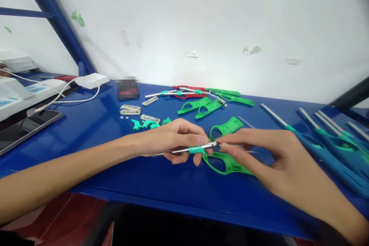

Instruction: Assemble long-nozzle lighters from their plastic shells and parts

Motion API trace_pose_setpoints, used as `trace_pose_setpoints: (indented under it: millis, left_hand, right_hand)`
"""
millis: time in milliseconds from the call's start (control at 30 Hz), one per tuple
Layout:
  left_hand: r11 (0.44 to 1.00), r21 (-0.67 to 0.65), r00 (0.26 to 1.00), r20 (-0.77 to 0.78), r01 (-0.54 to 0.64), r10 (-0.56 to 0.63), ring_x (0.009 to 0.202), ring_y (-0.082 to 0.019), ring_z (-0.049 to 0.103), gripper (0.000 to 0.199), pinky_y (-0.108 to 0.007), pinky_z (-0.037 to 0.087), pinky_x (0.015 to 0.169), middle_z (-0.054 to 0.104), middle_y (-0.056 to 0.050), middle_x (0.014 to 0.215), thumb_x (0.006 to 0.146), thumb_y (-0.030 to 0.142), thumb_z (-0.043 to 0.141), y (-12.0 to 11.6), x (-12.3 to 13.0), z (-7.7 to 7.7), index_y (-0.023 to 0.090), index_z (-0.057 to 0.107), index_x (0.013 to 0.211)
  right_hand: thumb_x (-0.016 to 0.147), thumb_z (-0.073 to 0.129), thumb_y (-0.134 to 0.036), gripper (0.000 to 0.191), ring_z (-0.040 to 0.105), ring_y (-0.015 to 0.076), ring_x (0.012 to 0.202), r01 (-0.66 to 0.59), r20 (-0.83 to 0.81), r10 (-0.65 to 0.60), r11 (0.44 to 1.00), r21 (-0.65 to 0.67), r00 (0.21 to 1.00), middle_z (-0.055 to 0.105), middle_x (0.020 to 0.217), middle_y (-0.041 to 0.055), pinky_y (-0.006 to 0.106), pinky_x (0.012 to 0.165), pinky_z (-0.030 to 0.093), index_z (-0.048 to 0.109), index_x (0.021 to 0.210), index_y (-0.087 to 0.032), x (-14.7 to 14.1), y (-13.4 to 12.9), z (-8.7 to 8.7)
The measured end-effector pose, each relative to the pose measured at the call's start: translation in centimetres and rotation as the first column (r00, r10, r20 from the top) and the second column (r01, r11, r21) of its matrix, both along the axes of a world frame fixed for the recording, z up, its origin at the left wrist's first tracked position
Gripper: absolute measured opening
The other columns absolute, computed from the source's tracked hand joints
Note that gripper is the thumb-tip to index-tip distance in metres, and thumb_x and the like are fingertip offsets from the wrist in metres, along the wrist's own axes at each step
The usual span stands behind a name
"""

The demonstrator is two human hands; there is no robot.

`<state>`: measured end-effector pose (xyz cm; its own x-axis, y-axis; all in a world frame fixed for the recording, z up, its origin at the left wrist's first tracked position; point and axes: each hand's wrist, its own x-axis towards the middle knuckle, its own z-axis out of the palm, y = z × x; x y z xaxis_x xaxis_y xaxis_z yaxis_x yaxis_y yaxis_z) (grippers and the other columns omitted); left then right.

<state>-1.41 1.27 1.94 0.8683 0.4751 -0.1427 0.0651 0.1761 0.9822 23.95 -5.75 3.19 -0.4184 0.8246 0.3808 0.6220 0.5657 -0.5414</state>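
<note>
My left hand [181,140] holds a thin metal tube [209,145] with a teal clip [196,150] around it, above the middle of the blue table. At the tube's right end, the thumb and index finger of my right hand [230,144] pinch a small dark part, too small to make out. Thin wires trail under the right hand. Green plastic handle halves lie just behind the hands [227,127] and below them [227,163].
Teal pieces [148,124], clear plastic parts [130,110] and metal tubes [173,93] lie behind my hands. Assembled blue-handled tools [325,144] are at right. A phone [29,127], white cable and power strip [34,92] stand left on the blue table [161,192].
</note>
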Motion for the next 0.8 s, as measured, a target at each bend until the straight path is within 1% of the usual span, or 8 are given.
trace_pose_setpoints:
  millis: [100, 200, 367, 500, 633, 800]
  left_hand:
    - [1.000, -0.005, 1.000, -0.016, -0.004, 0.004, 0.046, -0.004, 0.051, 0.034, -0.015, 0.026, 0.035, 0.070, -0.002, 0.080, 0.102, 0.046, 0.071, -0.14, 0.04, 0.04, 0.012, 0.070, 0.100]
    - [1.000, -0.007, 1.000, -0.027, -0.008, 0.008, 0.046, -0.004, 0.051, 0.035, -0.015, 0.026, 0.035, 0.070, -0.002, 0.080, 0.101, 0.047, 0.072, -0.24, 0.07, 0.10, 0.012, 0.070, 0.099]
    - [1.000, -0.013, 1.000, -0.023, 0.000, 0.000, 0.046, -0.004, 0.051, 0.035, -0.014, 0.026, 0.036, 0.070, -0.002, 0.080, 0.101, 0.047, 0.072, -0.27, 0.12, 0.20, 0.012, 0.070, 0.099]
    - [1.000, -0.027, 1.000, -0.012, -0.006, 0.006, 0.046, -0.004, 0.049, 0.034, -0.014, 0.025, 0.036, 0.070, -0.003, 0.081, 0.101, 0.045, 0.073, -0.29, 0.14, 0.26, 0.012, 0.070, 0.098]
    - [0.999, -0.039, 1.000, -0.004, -0.027, 0.027, 0.049, -0.004, 0.044, 0.032, -0.014, 0.024, 0.037, 0.071, -0.004, 0.082, 0.099, 0.044, 0.075, -0.29, 0.10, 0.24, 0.012, 0.071, 0.096]
    - [0.998, -0.029, 0.999, -0.011, -0.047, 0.046, 0.051, -0.005, 0.042, 0.033, -0.013, 0.026, 0.037, 0.071, -0.005, 0.082, 0.098, 0.045, 0.077, -0.24, 0.04, 0.11, 0.012, 0.072, 0.097]
  right_hand:
    - [0.104, 0.063, -0.038, 0.019, 0.077, 0.0139, 0.080, -0.009, 0.010, 0.009, 1.000, 0.022, 1.000, 0.083, 0.096, -0.0064, 0.021, 0.063, 0.059, 0.081, 0.101, -0.034, -0.03, 0.00, 0.00]
    - [0.105, 0.063, -0.035, 0.019, 0.076, 0.0130, 0.078, -0.035, 0.024, 0.034, 0.998, 0.054, 0.999, 0.082, 0.094, -0.0064, 0.022, 0.067, 0.058, 0.081, 0.100, -0.033, 0.06, 0.08, 0.00]
    - [0.104, 0.064, -0.034, 0.019, 0.077, 0.0134, 0.078, -0.063, 0.008, 0.063, 0.997, 0.040, 0.998, 0.083, 0.095, -0.0055, 0.022, 0.067, 0.059, 0.082, 0.102, -0.033, 0.14, 0.28, 0.04]
    - [0.104, 0.063, -0.034, 0.019, 0.077, 0.0134, 0.076, -0.056, 0.008, 0.056, 0.996, 0.073, 0.998, 0.083, 0.093, -0.0056, 0.022, 0.065, 0.059, 0.082, 0.100, -0.033, 0.02, 0.34, 0.02]
    - [0.105, 0.062, -0.033, 0.021, 0.077, 0.0156, 0.074, -0.055, 0.005, 0.054, 0.993, 0.105, 0.999, 0.083, 0.091, -0.0020, 0.025, 0.064, 0.059, 0.082, 0.099, -0.030, -0.03, 0.32, -0.12]
    - [0.106, 0.061, -0.031, 0.022, 0.076, 0.0149, 0.075, -0.052, 0.025, 0.049, 0.990, 0.128, 0.998, 0.082, 0.091, -0.0018, 0.025, 0.065, 0.059, 0.082, 0.099, -0.028, -0.03, 0.36, -0.38]
